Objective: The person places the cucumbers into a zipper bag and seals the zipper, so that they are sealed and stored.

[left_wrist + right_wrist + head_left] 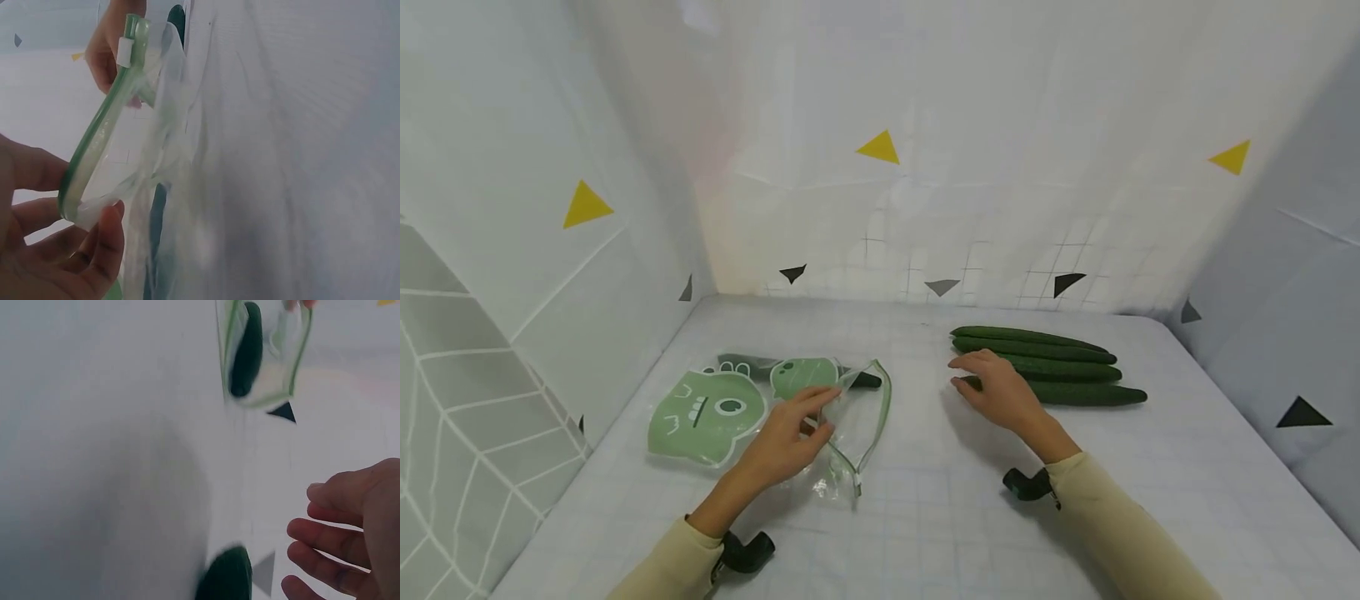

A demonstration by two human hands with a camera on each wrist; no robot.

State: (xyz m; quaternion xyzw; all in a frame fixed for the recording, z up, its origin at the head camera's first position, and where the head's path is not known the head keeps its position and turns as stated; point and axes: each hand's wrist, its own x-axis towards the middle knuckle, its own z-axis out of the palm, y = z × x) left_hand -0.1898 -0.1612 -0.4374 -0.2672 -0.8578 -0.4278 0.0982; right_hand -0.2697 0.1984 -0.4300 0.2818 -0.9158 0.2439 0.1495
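A clear zip bag (703, 425) with a green cartoon monster print lies on the left of the table, its mouth held up toward the right. My left hand (786, 437) pinches the upper edge of that mouth; in the left wrist view, thumb and fingers grip the green zip strip (94, 137). Inside the bag is a cucumber (247, 353), one dark end near the opening. Several more cucumbers (1060, 369) lie side by side on the right. Over their left ends hovers my right hand (1000, 392), fingers apart and holding nothing; a cucumber tip (226, 575) is below it.
A white cloth covers the table (940, 517), with pale hanging sheets (1000, 108) behind and at both sides. Yellow and dark triangles mark the sheets. Each wrist carries a black camera mount (748, 552).
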